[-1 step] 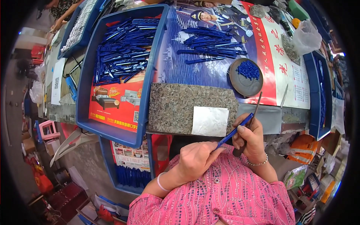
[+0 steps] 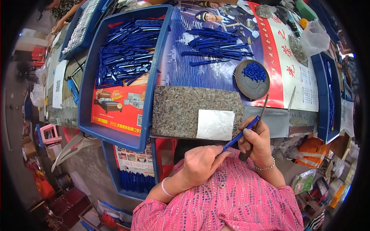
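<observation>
In front of my chest I hold a slim blue plastic strip slantwise between both hands. My left hand is closed round its lower end. The fingers of my right hand pinch its upper end. My right hand also grips a thin, pointed metal tool, whose tip points up past my fingers; its exact kind is unclear. Just beyond my hands, a white paper lies on a speckled stone slab. A round dark dish holds many tiny blue pieces.
Similar blue strips fill a blue tray at left; a loose pile lies on the poster-covered table. A pointed metal tool rests beyond my right hand. Another blue tray stands far right, and one sits below the table edge.
</observation>
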Motion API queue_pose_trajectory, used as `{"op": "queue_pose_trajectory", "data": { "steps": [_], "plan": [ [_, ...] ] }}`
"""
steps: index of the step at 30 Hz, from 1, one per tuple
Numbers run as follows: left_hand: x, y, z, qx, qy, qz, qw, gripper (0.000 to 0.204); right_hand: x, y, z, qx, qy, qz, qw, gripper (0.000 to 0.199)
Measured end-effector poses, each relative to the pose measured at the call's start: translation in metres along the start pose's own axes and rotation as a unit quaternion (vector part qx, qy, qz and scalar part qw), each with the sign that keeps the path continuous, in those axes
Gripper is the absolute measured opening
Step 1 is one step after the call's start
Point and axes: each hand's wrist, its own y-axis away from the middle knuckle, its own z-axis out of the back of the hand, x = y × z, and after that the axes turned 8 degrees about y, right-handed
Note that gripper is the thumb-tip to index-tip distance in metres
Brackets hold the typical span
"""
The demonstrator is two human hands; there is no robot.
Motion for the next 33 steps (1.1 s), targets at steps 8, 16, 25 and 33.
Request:
{"op": "queue_pose_trajectory", "data": {
  "steps": [8,16,25,33],
  "plan": [
    [-0.011,-0.001,-0.001,-0.022,0.297,0.327,0.897,0.018,0.010,0.000,-0.007,0.017,0.018,-0.009,1.000,0.015],
    [0.019,0.008,0.011,0.038,0.777,0.475,0.412,0.021,0.030,-0.014,-0.030,0.094,0.108,-0.005,0.990,0.017],
    [0.015,0.018,0.018,0.023,0.779,0.457,0.429,0.019,0.024,-0.013,-0.045,0.114,0.126,0.004,0.985,0.018],
    [0.004,0.045,0.035,0.000,0.740,0.379,0.555,0.019,0.016,0.001,-0.073,0.149,0.208,0.030,0.966,0.019]
  ]
}}
